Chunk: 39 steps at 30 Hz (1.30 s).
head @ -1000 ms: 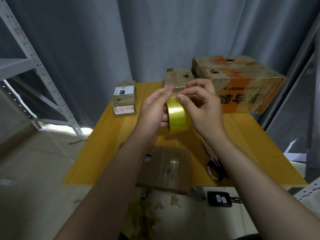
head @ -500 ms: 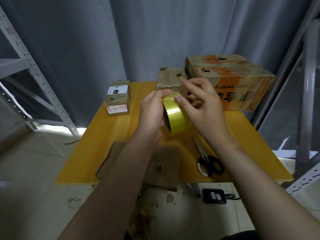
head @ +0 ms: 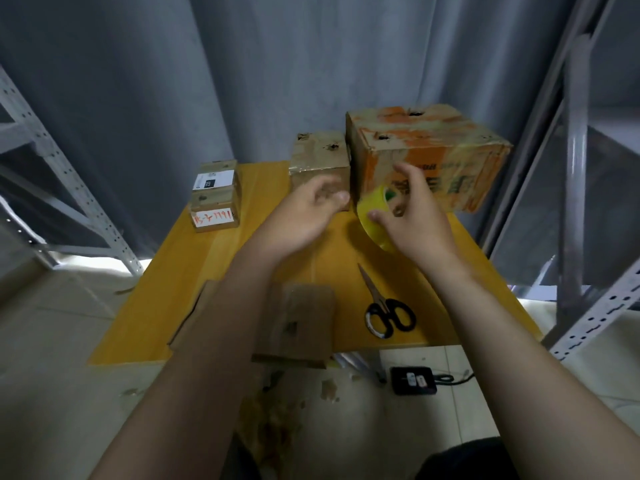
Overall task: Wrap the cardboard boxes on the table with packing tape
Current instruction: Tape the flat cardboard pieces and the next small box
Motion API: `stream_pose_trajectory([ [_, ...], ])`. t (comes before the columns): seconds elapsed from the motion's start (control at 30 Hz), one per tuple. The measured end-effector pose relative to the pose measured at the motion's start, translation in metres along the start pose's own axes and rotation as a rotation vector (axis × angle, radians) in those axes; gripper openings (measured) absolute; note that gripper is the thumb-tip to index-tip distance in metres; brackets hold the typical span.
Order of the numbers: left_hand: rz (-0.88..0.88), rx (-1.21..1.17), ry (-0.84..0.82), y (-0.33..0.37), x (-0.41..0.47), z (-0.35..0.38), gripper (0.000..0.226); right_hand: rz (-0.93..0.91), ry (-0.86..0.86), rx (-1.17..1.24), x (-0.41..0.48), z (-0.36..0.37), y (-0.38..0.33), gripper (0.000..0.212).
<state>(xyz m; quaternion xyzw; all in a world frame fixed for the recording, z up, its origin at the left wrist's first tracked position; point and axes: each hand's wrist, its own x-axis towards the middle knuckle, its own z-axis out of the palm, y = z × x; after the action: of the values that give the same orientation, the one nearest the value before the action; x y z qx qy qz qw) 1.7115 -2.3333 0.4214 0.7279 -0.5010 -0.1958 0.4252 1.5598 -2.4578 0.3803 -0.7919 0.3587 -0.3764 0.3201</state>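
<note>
Step, as judged: readying the tape. The right hand (head: 415,220) grips the yellow tape roll (head: 370,206) over the worktop (head: 207,289), just in front of the far-right orange box (head: 433,150). The left hand (head: 304,216) is loose and empty. The next move probably calls for finding and peeling the tape end.

- Small box (head: 215,195), far left edge of the bench (head: 180,289): front label (head: 216,218) bears red handwriting ending "1191"; its start is unclear.
- Top label (head: 213,180): print too small.
- Large box (head: 426,157), far right corner: orange characters, blurred.
</note>
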Motion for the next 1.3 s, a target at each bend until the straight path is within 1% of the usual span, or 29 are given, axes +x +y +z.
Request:
stream_pose_trajectory([
  [0.03,0.0,0.133,-0.061,-0.005,-0.001,-0.007,0.043,0.008,-0.025,-0.176,-0.001,0.0,0.007,0.08],
  [0.07,-0.02,0.219,-0.119,-0.01,-0.004,-0.012,0.038,0.014,-0.049,-0.317,-0.002,0.001,0.014,0.082],
  [0.1,-0.05,0.26,-0.169,-0.013,-0.007,-0.016,0.035,0.01,-0.074,-0.407,-0.004,0.002,0.019,0.081],
  [0.13,-0.076,0.278,-0.214,-0.015,-0.012,-0.018,0.033,0.0,-0.101,-0.455,-0.005,0.004,0.023,0.078],
  [0.2,-0.101,0.312,-0.298,-0.021,-0.021,-0.024,0.036,-0.014,-0.139,-0.478,-0.006,0.007,0.024,0.062],
  [0.23,-0.105,0.343,-0.343,-0.024,-0.026,-0.027,0.042,-0.025,-0.141,-0.479,-0.006,0.009,0.022,0.051],
  [0.3,-0.122,0.434,-0.429,-0.03,-0.038,-0.035,0.061,-0.066,-0.119,-0.476,-0.007,0.013,0.015,0.034],
  [0.37,-0.153,0.545,-0.5,-0.036,-0.051,-0.045,0.087,-0.097,-0.077,-0.434,-0.011,0.017,0.005,0.026],
  [0.43,-0.158,0.637,-0.586,-0.044,-0.065,-0.051,0.115,-0.102,-0.052,-0.34,-0.014,0.021,-0.007,0.021],
  [0.47,-0.151,0.68,-0.623,-0.047,-0.072,-0.052,0.124,-0.096,-0.05,-0.274,-0.015,0.022,-0.013,0.018],
  [0.5,-0.139,0.721,-0.651,-0.051,-0.079,-0.052,0.129,-0.087,-0.05,-0.199,-0.016,0.024,-0.018,0.014],
  [0.57,-0.097,0.789,-0.669,-0.059,-0.087,-0.048,0.131,-0.066,-0.061,-0.068,-0.018,0.028,-0.027,0.011],
  [0.63,-0.059,0.824,-0.632,-0.065,-0.089,-0.044,0.129,-0.052,-0.076,-0.024,-0.018,0.032,-0.036,0.013],
  [0.7,-0.082,0.744,-0.526,-0.066,-0.086,-0.046,0.126,-0.035,-0.079,0.019,-0.017,0.034,-0.043,0.013],
  [0.77,-0.142,0.571,-0.348,-0.066,-0.079,-0.051,0.126,-0.021,-0.062,0.097,-0.017,0.033,-0.051,0.013],
  [0.83,-0.184,0.442,-0.107,-0.062,-0.072,-0.047,0.127,0.017,-0.034,0.2,-0.017,0.031,-0.057,0.021],
  [0.9,-0.21,0.392,0.104,-0.055,-0.065,-0.034,0.126,0.095,-0.016,0.306,-0.018,0.029,-0.063,0.027],
  [0.93,-0.225,0.386,0.159,-0.051,-0.061,-0.026,0.126,0.143,-0.021,0.344,-0.019,0.03,-0.065,0.031],
  [1.0,-0.258,0.373,0.189,-0.043,-0.05,-0.011,0.127,0.241,-0.047,0.403,-0.019,0.033,-0.07,0.041],
  [1.07,-0.268,0.344,0.228,-0.033,-0.04,0.0,0.127,0.297,-0.044,0.463,-0.015,0.037,-0.075,0.056],
  [1.13,-0.246,0.389,0.241,-0.025,-0.033,0.012,0.125,0.293,0.011,0.447,-0.011,0.04,-0.079,0.063],
  [1.2,-0.232,0.444,0.194,-0.018,-0.03,0.025,0.128,0.267,0.086,0.389,-0.009,0.041,-0.079,0.064],
  [1.3,-0.242,0.428,0.147,-0.012,-0.029,0.034,0.13,0.179,0.232,0.302,-0.005,0.037,-0.074,0.062],
])
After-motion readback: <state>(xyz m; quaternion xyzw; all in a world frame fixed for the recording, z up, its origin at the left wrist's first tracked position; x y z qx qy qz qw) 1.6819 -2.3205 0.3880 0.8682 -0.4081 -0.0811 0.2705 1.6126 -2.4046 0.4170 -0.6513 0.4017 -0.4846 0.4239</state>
